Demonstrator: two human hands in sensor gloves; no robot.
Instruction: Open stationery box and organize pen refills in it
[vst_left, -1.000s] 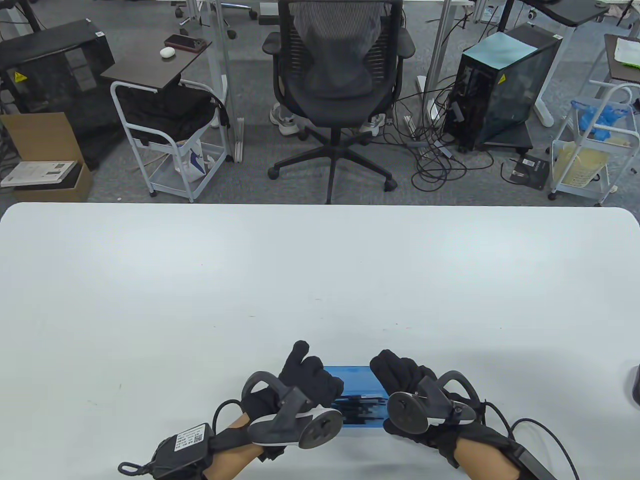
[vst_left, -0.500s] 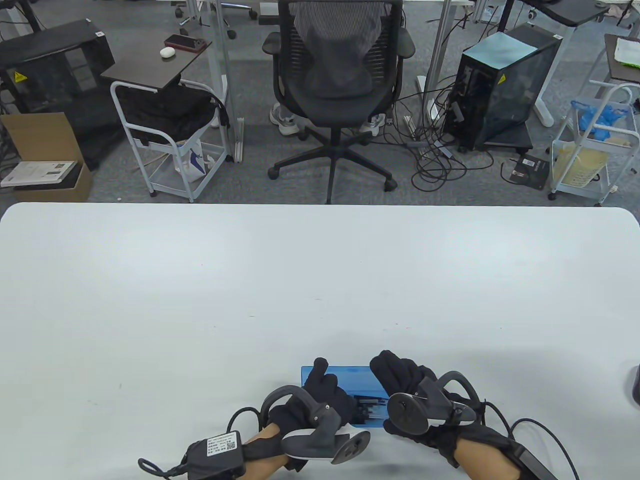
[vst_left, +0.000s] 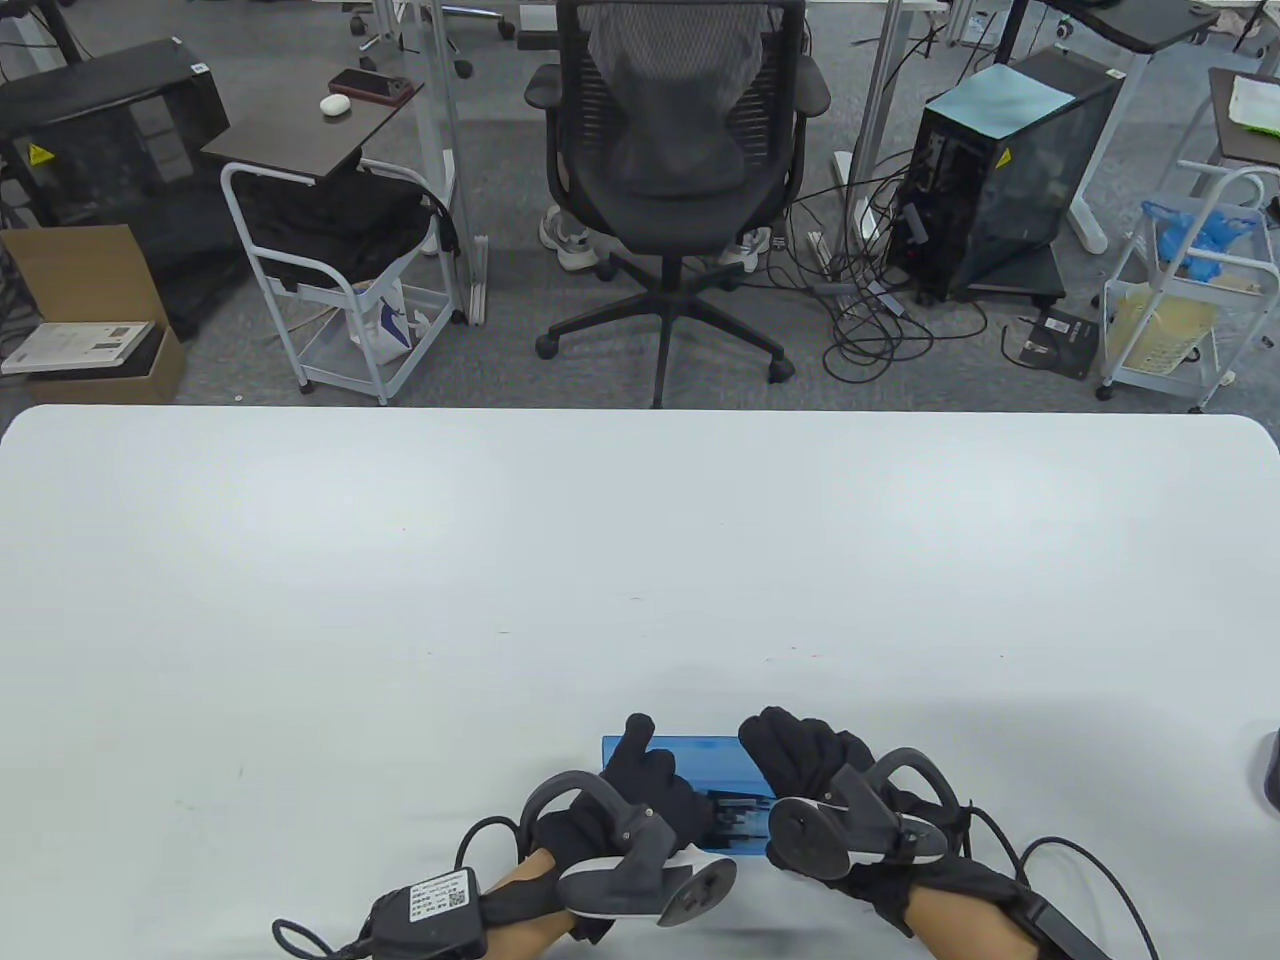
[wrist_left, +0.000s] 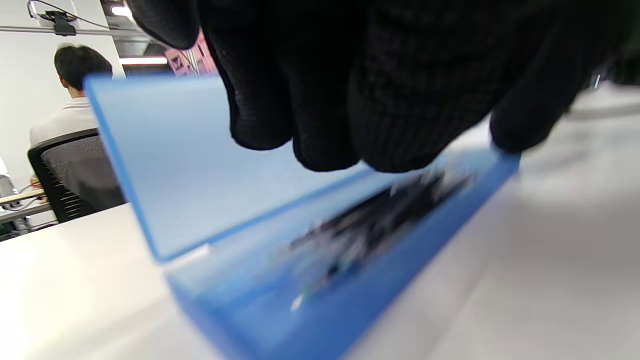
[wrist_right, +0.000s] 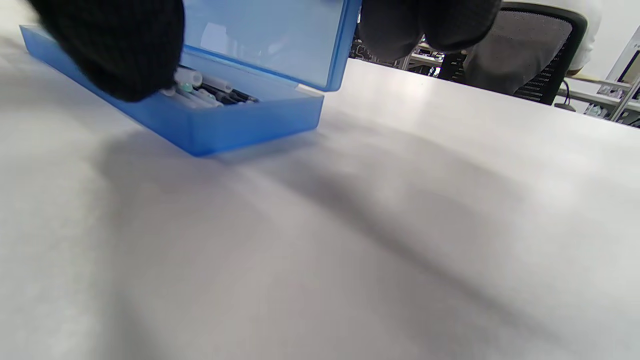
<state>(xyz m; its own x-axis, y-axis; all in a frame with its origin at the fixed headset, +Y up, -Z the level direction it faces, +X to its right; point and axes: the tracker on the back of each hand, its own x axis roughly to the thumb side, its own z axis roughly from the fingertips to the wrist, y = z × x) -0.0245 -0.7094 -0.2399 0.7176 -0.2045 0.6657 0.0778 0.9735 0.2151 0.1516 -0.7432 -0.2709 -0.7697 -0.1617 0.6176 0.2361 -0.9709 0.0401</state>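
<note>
Right hand (vst_left: 800, 760) slightly nearer; box (vst_left: 700, 755) open.

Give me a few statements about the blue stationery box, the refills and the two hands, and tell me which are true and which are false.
1. The lid of the blue stationery box is raised. True.
2. The pen refills lie scattered on the table beside the box. False: they lie inside the box's tray.
3. Both hands are at the box, the left hand at its left end and the right hand at its right end. True.
4. The box sits at the table's far edge, near the office chair. False: it sits at the near edge, close to the person.
5. The box is red. False: it is translucent blue.
</note>
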